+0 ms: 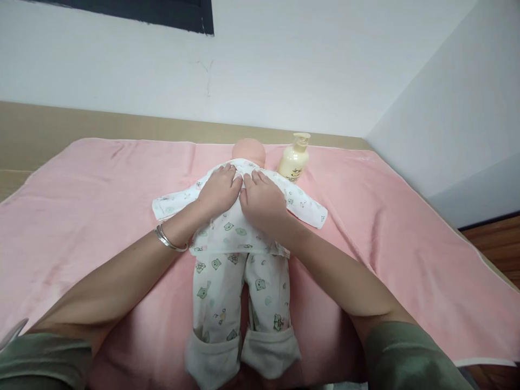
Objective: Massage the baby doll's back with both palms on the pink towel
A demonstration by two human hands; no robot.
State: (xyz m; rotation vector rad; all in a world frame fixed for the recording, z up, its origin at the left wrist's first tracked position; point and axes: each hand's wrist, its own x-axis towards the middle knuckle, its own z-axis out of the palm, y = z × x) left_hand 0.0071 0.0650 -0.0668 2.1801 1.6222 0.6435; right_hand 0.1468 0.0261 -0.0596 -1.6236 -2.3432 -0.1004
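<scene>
A doll (pixel 240 244) is laid lengthwise on a pink cloth (pixel 365 216), with its head (pixel 248 150) turned away from the person and its legs pointed toward the near side. Whether it is placed face up or face down cannot be told. It is dressed in a white printed shirt (pixel 221 230) and matching trousers (pixel 219 292), whose leg ends are folded back into wide pale cuffs (pixel 213 357). The shirt's sleeves are stretched out to both sides.

The left hand (pixel 219 190) is rested on the upper part of the shirt, just below the head, and the right hand (pixel 264 203) is set beside it at nearly the same height. The fingers of both hands are laid loosely over the fabric, unclenched, with the thumbs turned inward, close to each other; whether any fabric is pinched underneath cannot be told. A silver bangle (pixel 166 238) is worn on the left wrist.

A cream pump bottle (pixel 294 160) is stood on the cloth near the head, beyond the right hand. The worktop (pixel 32 130) is largely covered by the cloth and is bordered at the back by a white wall (pixel 284 70).
</scene>
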